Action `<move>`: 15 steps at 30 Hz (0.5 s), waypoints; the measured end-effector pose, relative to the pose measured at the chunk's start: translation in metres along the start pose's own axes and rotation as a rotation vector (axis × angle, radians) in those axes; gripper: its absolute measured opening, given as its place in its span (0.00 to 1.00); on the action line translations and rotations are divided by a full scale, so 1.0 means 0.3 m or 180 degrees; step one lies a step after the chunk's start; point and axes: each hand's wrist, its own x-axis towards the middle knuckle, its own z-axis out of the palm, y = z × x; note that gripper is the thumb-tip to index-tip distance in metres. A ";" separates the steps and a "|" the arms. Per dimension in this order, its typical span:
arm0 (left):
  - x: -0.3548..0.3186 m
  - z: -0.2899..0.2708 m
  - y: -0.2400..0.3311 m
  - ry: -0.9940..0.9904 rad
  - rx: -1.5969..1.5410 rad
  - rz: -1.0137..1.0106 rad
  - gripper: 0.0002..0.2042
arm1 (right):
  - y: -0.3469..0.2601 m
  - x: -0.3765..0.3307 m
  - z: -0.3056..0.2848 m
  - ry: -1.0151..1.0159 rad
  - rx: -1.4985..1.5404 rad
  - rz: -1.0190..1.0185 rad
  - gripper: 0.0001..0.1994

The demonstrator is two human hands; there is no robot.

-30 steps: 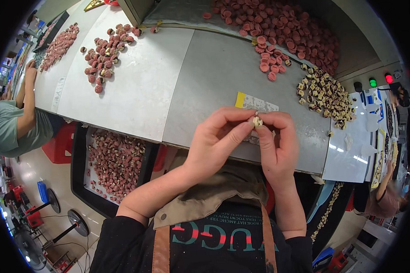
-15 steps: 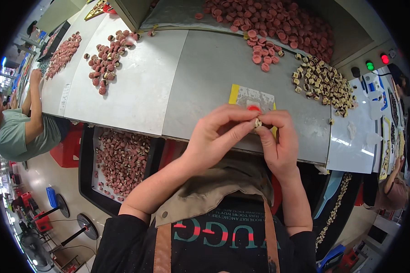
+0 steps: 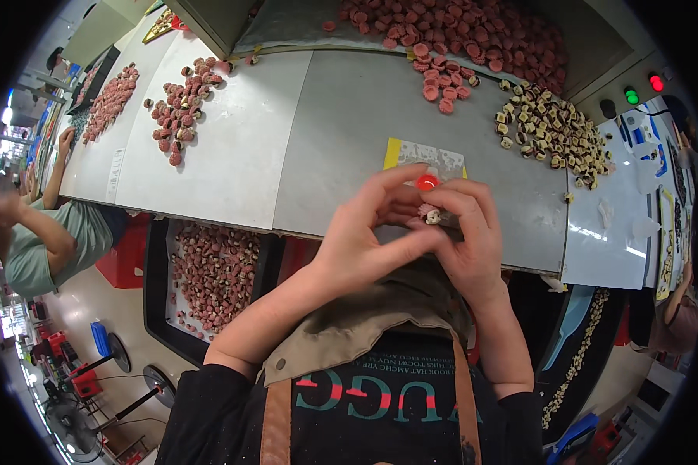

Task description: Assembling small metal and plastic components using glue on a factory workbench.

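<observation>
My hands meet in front of my apron at the table's near edge, around a small cream piece with a frilled pink cap [image 3: 429,215]. My left hand [image 3: 370,226] curves about it, thumb stretched below and fingertips against its side. My right hand [image 3: 471,231] has bent fingers closed on the piece from the other side. Some fingertips are hidden behind the piece. Just beyond the fingers, a round red object [image 3: 427,183] shows in front of a yellow-edged, whitish spotted pad [image 3: 426,156]. Cream-and-dark pieces [image 3: 550,128] lie in a pile at right; loose pink frilled caps [image 3: 445,81] lie ahead.
A large heap of pink caps [image 3: 473,31] fills the back shelf. Capped pieces [image 3: 180,112] lie at left on the table [image 3: 232,155], and more fill a black tray [image 3: 156,294] below. A co-worker in green [image 3: 62,244] sits at far left.
The fingertip pinch has loosened into a wider, cupped hold, with my left thumb lower. A pink cap now shows on the cream piece. The view has shifted slightly.
</observation>
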 end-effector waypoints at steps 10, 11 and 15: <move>0.032 -0.006 -0.030 0.0031 0.0521 0.0339 0.25 | 0.032 0.023 0.016 0.0192 -0.0322 -0.0184 0.17; 0.029 -0.010 -0.029 0.0119 0.0574 0.0362 0.25 | 0.029 0.031 0.021 0.0141 -0.0333 -0.0213 0.15; 0.024 -0.036 -0.019 -0.0111 0.0299 0.0004 0.20 | -0.003 0.016 0.021 -0.0033 -0.0406 0.0194 0.13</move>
